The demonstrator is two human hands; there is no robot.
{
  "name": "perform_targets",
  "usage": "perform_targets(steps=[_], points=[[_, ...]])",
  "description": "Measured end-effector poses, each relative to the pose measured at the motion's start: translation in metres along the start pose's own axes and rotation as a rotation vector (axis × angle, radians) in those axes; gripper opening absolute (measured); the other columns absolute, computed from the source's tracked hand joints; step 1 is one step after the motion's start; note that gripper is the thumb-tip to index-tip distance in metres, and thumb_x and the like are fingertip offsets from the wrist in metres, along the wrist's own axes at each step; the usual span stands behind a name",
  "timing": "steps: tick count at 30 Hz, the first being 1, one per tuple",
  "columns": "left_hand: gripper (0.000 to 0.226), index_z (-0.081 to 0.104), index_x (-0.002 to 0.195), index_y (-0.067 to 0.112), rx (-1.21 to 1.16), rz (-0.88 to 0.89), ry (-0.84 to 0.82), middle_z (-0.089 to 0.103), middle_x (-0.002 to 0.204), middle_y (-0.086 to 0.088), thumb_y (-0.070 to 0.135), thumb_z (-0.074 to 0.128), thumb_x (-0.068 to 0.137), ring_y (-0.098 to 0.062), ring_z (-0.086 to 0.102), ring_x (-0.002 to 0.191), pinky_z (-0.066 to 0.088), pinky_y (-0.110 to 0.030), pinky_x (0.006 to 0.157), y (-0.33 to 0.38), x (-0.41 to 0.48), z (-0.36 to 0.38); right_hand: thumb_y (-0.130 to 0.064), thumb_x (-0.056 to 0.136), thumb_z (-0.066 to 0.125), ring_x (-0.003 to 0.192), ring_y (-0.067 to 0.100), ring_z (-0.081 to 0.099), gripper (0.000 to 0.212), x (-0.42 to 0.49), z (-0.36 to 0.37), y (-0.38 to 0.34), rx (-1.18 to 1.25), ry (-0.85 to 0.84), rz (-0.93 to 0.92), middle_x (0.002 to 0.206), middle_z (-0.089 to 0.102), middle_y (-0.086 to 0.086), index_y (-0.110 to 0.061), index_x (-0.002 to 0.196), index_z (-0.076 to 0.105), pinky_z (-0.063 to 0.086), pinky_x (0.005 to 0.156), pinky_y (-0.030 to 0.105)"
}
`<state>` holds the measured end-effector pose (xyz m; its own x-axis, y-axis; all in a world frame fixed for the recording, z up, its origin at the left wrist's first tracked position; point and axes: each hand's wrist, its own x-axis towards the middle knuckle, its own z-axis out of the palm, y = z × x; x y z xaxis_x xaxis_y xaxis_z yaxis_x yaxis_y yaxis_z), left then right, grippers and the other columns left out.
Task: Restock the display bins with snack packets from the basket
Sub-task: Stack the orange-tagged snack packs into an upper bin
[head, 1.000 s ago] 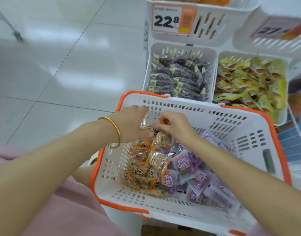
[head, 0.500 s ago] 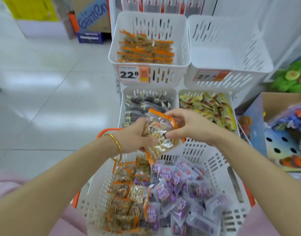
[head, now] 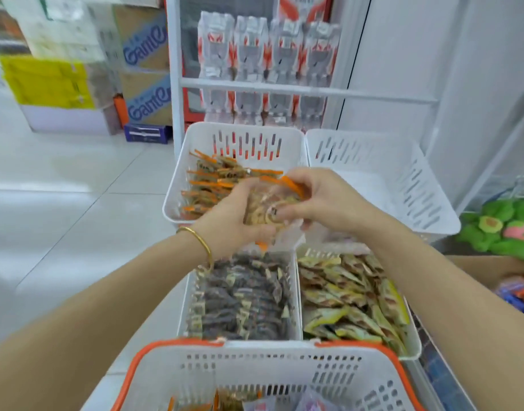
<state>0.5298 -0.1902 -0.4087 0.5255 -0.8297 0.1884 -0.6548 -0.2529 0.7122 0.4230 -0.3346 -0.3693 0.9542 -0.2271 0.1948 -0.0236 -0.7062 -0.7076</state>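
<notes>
Head view: the left hand (head: pixel 228 216) and right hand (head: pixel 324 200) both grip orange-edged snack packets (head: pixel 266 207) over the upper-left display bin (head: pixel 201 137). Glossy floor tiles (head: pixel 77 188) reach stacked cardboard boxes (head: pixel 145 54).

Your left hand (head: pixel 225 218) and right hand (head: pixel 323 200) cover most of the blurry snack packets (head: pixel 266 207) you hold, so you cannot count them, and the bottom edge cuts off your basket (head: pixel 269 369) and hides most of what lies inside.
</notes>
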Motion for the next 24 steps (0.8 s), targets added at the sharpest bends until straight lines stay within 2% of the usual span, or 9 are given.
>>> perform_targets(steps=[2, 5, 9, 11, 16, 19, 21, 22, 24], points=[[0.082, 0.022, 0.145, 0.016, 0.104, -0.008, 0.137, 0.041, 0.139, -0.002, 0.025, 0.072, 0.080, -0.019, 0.038, 0.130, 0.034, -0.024, 0.105, -0.012, 0.034, -0.009, -0.012, 0.075, 0.075, 0.075, 0.021, 0.061, 0.020, 0.040, -0.011, 0.007, -0.190, 0.213, -0.075, 0.084, 0.063, 0.006, -0.017, 0.085, 0.058, 0.052, 0.068, 0.046], [0.078, 0.014, 0.149, 0.015, 0.324, -0.052, 0.130, 0.020, 0.153, -0.006, 0.033, 0.061, 0.088, -0.023, 0.017, 0.142, 0.019, -0.035, 0.116, -0.036, 0.071, -0.015, -0.016, 0.081, 0.067, 0.090, 0.029, 0.058, 0.018, 0.104, -0.020, 0.026, -0.534, 0.418, -0.102, 0.094, 0.064, 0.006, -0.015, 0.096, 0.058, 0.046, 0.074, 0.043], [0.072, 0.010, 0.150, 0.020, 0.540, -0.158, -0.007, 0.003, 0.158, -0.004, 0.046, 0.046, 0.093, -0.024, 0.001, 0.145, 0.011, -0.041, 0.118, -0.065, 0.098, -0.011, -0.003, 0.084, 0.056, 0.087, 0.034, 0.058, 0.017, 0.169, 0.000, 0.058, -0.830, 0.390, -0.061, 0.093, 0.062, 0.011, -0.010, 0.097, 0.049, 0.042, 0.062, 0.038], [0.070, 0.010, 0.150, 0.022, 0.582, -0.193, -0.036, -0.001, 0.158, -0.004, 0.050, 0.040, 0.094, -0.023, -0.002, 0.145, 0.010, -0.043, 0.118, -0.074, 0.106, -0.008, -0.001, 0.086, 0.051, 0.086, 0.032, 0.057, 0.014, 0.185, 0.012, 0.074, -0.880, 0.365, -0.047, 0.090, 0.058, 0.010, -0.012, 0.092, 0.045, 0.037, 0.062, 0.034], [0.065, 0.015, 0.149, 0.023, 0.595, -0.163, 0.001, 0.001, 0.158, -0.003, 0.051, 0.037, 0.094, -0.022, -0.003, 0.145, 0.007, -0.041, 0.119, -0.080, 0.109, -0.006, 0.001, 0.091, 0.043, 0.089, 0.031, 0.055, 0.023, 0.208, 0.030, 0.094, -0.787, 0.191, 0.112, 0.103, 0.058, 0.015, -0.006, 0.112, 0.048, 0.036, 0.065, 0.033], [0.065, 0.015, 0.149, 0.023, 0.594, -0.152, 0.005, 0.001, 0.158, -0.003, 0.051, 0.037, 0.094, -0.020, -0.004, 0.145, 0.005, -0.040, 0.119, -0.079, 0.107, -0.008, -0.009, 0.096, 0.043, 0.079, 0.026, 0.053, 0.009, 0.213, 0.031, 0.095, -0.597, -0.013, 0.246, 0.100, 0.058, 0.014, -0.008, 0.104, 0.047, 0.037, 0.060, 0.031], [0.064, 0.017, 0.149, 0.023, 0.558, -0.158, 0.010, 0.001, 0.158, -0.002, 0.049, 0.038, 0.095, -0.020, -0.005, 0.145, 0.006, -0.040, 0.119, -0.074, 0.101, -0.010, -0.011, 0.094, 0.042, 0.077, 0.024, 0.050, 0.007, 0.210, 0.027, 0.091, -0.449, -0.015, 0.303, 0.092, 0.054, 0.011, -0.007, 0.099, 0.046, 0.036, 0.056, 0.030], [0.063, 0.017, 0.149, 0.023, 0.528, -0.153, 0.020, 0.002, 0.158, -0.002, 0.048, 0.039, 0.095, -0.019, -0.005, 0.145, 0.005, -0.039, 0.119, -0.069, 0.096, -0.012, -0.011, 0.092, 0.044, 0.083, 0.025, 0.051, 0.014, 0.204, 0.023, 0.086, -0.394, 0.000, 0.316, 0.094, 0.053, 0.010, -0.005, 0.105, 0.046, 0.039, 0.059, 0.031], [0.061, 0.021, 0.148, 0.022, 0.473, -0.108, 0.063, 0.003, 0.158, 0.001, 0.045, 0.041, 0.095, -0.017, -0.003, 0.145, 0.004, -0.034, 0.117, -0.055, 0.074, -0.017, -0.011, 0.086, 0.048, 0.103, 0.030, 0.051, 0.041, 0.181, 0.014, 0.070, -0.362, 0.067, 0.278, 0.116, 0.052, 0.013, -0.004, 0.126, 0.042, 0.047, 0.080, 0.036]])
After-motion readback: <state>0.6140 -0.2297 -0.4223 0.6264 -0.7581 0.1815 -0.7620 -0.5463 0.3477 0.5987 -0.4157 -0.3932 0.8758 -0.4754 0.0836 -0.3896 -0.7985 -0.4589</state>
